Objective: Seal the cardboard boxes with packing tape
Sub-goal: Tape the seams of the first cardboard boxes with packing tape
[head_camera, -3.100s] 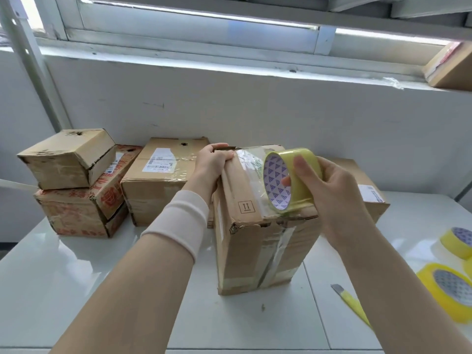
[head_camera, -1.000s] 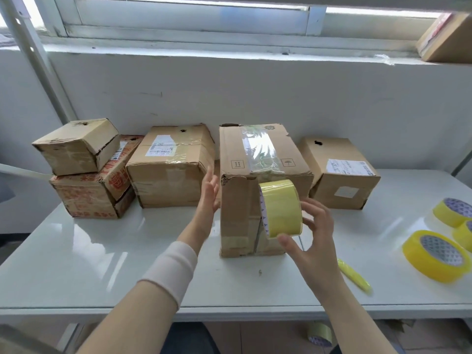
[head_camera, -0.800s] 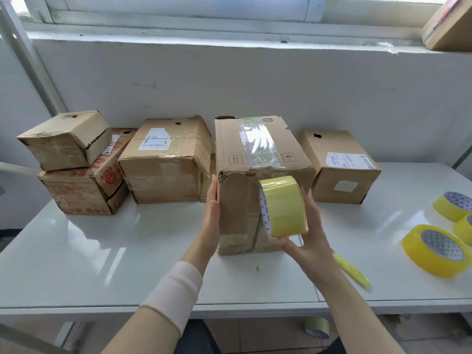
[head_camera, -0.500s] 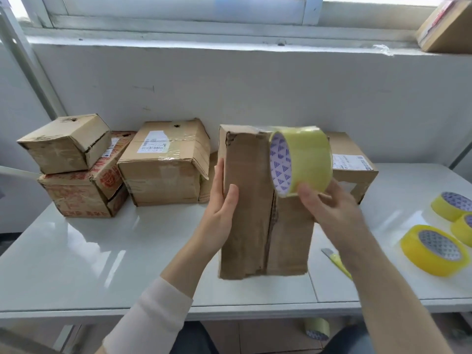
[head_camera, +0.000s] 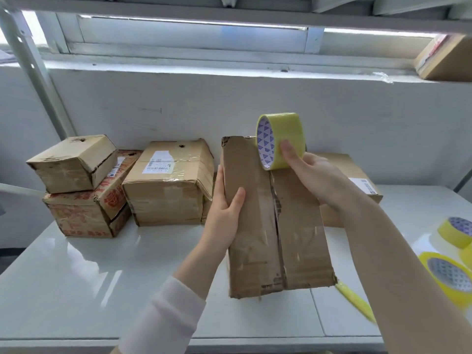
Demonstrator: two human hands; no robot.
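A tall cardboard box point(head_camera: 293, 226) lies tipped toward me on the white table point(head_camera: 102, 272), its flap seam running down the middle of the face I see. My left hand point(head_camera: 226, 213) grips its left edge, thumb on the face and fingers behind. My right hand point(head_camera: 314, 172) holds a yellow tape roll point(head_camera: 281, 140) at the far end of the box, just over the seam. A thumb lies on the roll's outer band.
Three other boxes stand at the back left: a small one point(head_camera: 71, 163) stacked on a red-printed one point(head_camera: 86, 210), and a labelled one point(head_camera: 168, 182). Another box point(head_camera: 357, 180) sits behind my right arm. Spare yellow tape rolls point(head_camera: 449, 274) and a yellow knife point(head_camera: 355, 300) lie at right.
The box has been turned over from standing upright with its taped top up, and now its seamed face tilts toward me. My right hand carried the roll up to the far end.
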